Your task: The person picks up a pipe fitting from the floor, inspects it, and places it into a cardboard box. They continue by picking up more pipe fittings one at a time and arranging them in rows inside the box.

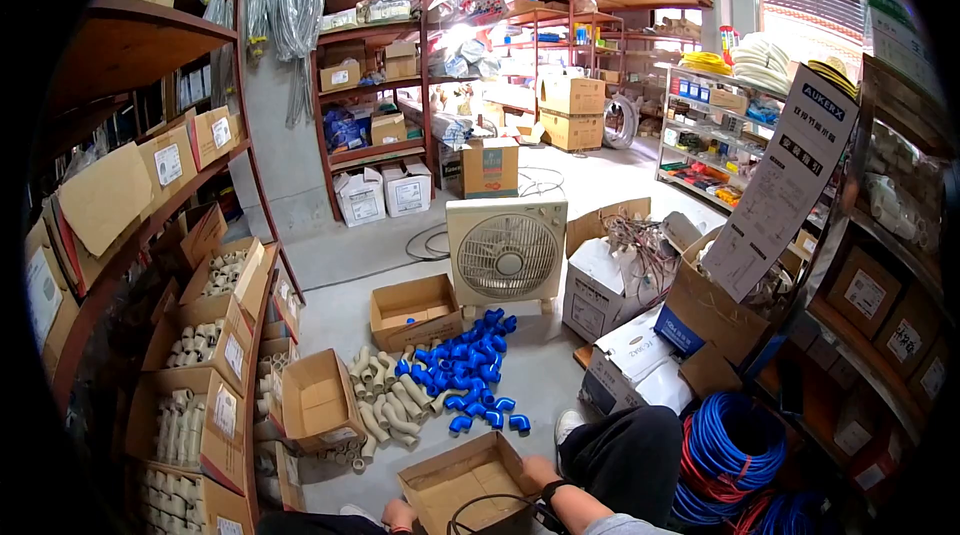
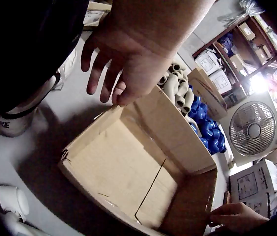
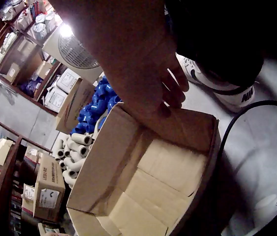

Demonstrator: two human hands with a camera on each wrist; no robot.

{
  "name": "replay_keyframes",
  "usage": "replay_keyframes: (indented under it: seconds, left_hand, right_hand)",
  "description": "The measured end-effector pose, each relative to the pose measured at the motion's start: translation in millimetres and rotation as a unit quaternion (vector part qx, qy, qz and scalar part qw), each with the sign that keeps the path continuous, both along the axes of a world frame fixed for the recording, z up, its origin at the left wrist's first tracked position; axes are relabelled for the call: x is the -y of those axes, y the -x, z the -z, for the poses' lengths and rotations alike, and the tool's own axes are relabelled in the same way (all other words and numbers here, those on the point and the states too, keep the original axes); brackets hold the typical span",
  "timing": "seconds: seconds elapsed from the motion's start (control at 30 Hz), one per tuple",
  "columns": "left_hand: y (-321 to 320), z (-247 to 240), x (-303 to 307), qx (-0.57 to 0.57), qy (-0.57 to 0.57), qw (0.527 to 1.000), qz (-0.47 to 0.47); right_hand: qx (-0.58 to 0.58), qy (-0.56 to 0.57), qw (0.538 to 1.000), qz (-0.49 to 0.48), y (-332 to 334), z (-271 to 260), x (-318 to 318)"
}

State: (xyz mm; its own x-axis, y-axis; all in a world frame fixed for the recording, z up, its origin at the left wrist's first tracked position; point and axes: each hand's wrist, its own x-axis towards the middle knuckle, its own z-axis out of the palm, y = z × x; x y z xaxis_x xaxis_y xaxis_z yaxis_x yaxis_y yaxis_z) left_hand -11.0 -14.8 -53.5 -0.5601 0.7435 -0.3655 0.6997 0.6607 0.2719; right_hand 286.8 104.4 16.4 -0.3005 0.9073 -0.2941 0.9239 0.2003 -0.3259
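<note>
An empty cardboard box (image 1: 470, 483) lies open side up between the person's legs. At its left end, the left hand (image 1: 399, 515) touches the rim; in the left wrist view that hand (image 2: 128, 64) has its fingers spread outside the wall, the thumb at the box (image 2: 128, 172) corner. On the opposite end, the right hand (image 1: 541, 472) holds the wall; the right wrist view shows this hand (image 3: 148, 83) over the rim of the box (image 3: 153, 172), fingers outside. Blue pipe elbows (image 1: 465, 360) and beige pipe fittings (image 1: 385, 400) lie piled on the floor beyond.
A black cable (image 1: 485, 498) crosses the box's near side. Behind the piles stand a second open box (image 1: 415, 310) and a fan (image 1: 508, 255). Another box (image 1: 318, 397) and shelves of fittings are on the left; white boxes (image 1: 635, 370) and blue coiled tubing (image 1: 735, 455) are on the right.
</note>
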Motion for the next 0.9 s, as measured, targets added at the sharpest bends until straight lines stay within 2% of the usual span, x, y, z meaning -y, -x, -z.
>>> replay_keyframes:
  seconds: [0.17, 0.27, 0.37, 0.47, 0.57, 0.77, 0.9]
  left_hand:
    - [-2, -10, -3, 0.015, 0.039, 0.999, -0.01]
    - [-15, -43, 2, 0.007, 0.031, 0.999, 0.011]
    - [-8, -9, -7, 0.01, 0.071, 0.994, -0.084]
    - [-9, -15, -6, 0.012, 0.077, 0.994, -0.071]
    - [-2, 13, -10, 0.003, 0.079, 0.993, -0.089]
    - [-17, -38, -5, -0.008, 0.064, 0.991, -0.113]
    - [-9, -14, -4, -0.021, 0.071, 0.991, -0.109]
  right_hand:
    - [0.006, 0.002, 1.0, -0.012, -2, 11, -4]
    - [0.005, 0.001, 1.0, -0.006, -1, 11, -4]
    - [0.005, 0.02, 1.0, 0.006, 1, -3, -1]
    - [0.012, 0.066, 0.998, 0.002, 0, -5, -4]
    - [0.018, 0.063, 0.998, 0.005, 0, -10, -2]
    - [0.025, 0.062, 0.998, 0.003, 1, -9, -4]
    - [0.019, 0.053, 0.998, 0.004, 1, -9, -2]
